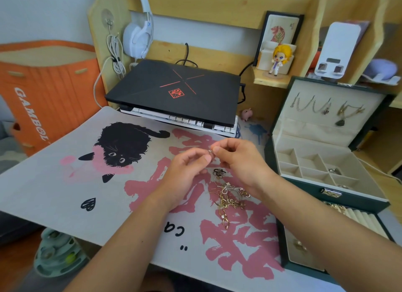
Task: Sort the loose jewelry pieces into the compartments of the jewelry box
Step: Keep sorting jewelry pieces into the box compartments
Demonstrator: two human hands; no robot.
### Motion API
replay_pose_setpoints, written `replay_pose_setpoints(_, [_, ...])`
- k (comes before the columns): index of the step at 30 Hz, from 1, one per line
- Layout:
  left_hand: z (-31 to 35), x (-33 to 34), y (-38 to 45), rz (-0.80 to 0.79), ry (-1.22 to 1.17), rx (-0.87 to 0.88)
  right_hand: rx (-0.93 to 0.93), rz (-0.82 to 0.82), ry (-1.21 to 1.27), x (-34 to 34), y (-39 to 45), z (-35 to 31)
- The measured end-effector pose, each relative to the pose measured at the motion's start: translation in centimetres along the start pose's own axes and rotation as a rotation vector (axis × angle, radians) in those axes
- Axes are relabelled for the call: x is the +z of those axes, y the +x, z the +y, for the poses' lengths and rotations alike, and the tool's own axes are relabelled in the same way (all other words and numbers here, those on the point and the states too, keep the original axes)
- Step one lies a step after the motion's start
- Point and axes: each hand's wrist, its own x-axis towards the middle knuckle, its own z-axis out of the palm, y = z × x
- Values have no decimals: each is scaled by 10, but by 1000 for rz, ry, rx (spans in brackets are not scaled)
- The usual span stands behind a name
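A tangled heap of gold and silver jewelry (230,197) lies on the desk mat, with a dark piece (219,172) just above it. Over the heap, my right hand (241,161) and my left hand (187,172) meet fingertip to fingertip and pinch one small silver piece (210,152) between them. At the right stands the open green jewelry box (274,159) with beige compartments (313,167); one holds a silver piece (334,171). Necklaces (326,109) hang inside its lid. Its lower drawer (356,217) is pulled out, with ring rolls showing.
A closed black laptop (174,89) rests on a white keyboard (182,119) behind the cat-print desk mat (87,183). Wooden shelves (272,78) hold a figurine and a frame. An orange basket (43,91) stands at the left. A small pink toy (246,114) sits by the box.
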Motion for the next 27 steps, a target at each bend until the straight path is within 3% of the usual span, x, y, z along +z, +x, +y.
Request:
replay_pose_setpoints(5, [2, 0, -3, 12, 125, 55, 15, -57, 1, 1, -1, 0])
replay_pose_setpoints(7, [1, 0, -2, 40, 136, 61, -38, -53, -152, -9, 6, -3])
replay_pose_setpoints(10, [-1, -2, 1, 217, 135, 45, -46, 45, -481, -33, 23, -9])
replay_pose_setpoints(12, [-5, -5, 5, 331, 121, 28, 15, -21, -654, -46, 31, -7])
replay_pose_setpoints(15, [-8, -7, 8, 375, 112, 0, 45, -212, -822, -45, 31, 5])
replay_pose_setpoints(27, [-9, -7, 7, 343, 164, -3, 24, -234, -841, -22, 34, 34])
